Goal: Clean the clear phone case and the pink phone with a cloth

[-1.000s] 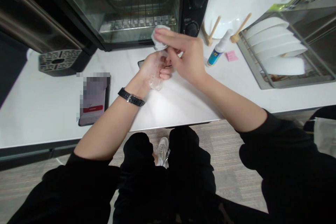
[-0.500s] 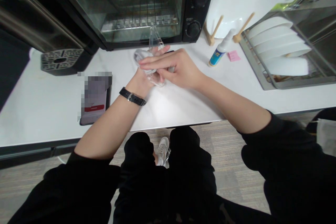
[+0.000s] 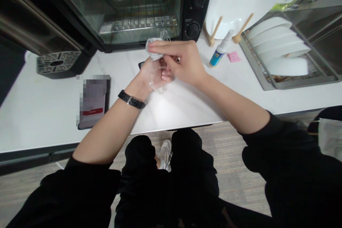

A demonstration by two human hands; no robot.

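My left hand (image 3: 144, 75) holds a clear plastic phone case (image 3: 158, 87), its fingers curled around it and partly covered by my other hand. A crumpled whitish cloth (image 3: 153, 47) is pressed against the far part of the case by my right hand (image 3: 187, 60), whose fingers are bent over it. Beneath my hands a dark edge of some flat object (image 3: 140, 65) shows on the counter; most of it is hidden. To the left of my left forearm lies a phone (image 3: 94, 103) with its screen blurred out.
Behind my hands stands a black toaster oven (image 3: 139, 46), with a machine's drip tray (image 3: 58, 63) to its left. On the right are a spray bottle (image 3: 220, 51), a pink note (image 3: 234, 56), a large white plate (image 3: 240, 3) on a wooden stand and a dish rack (image 3: 267, 84) holding white dishes.
The cloth and my right hand have shifted toward the far end of the case. More of the near part of the case now shows. The view has moved slightly.
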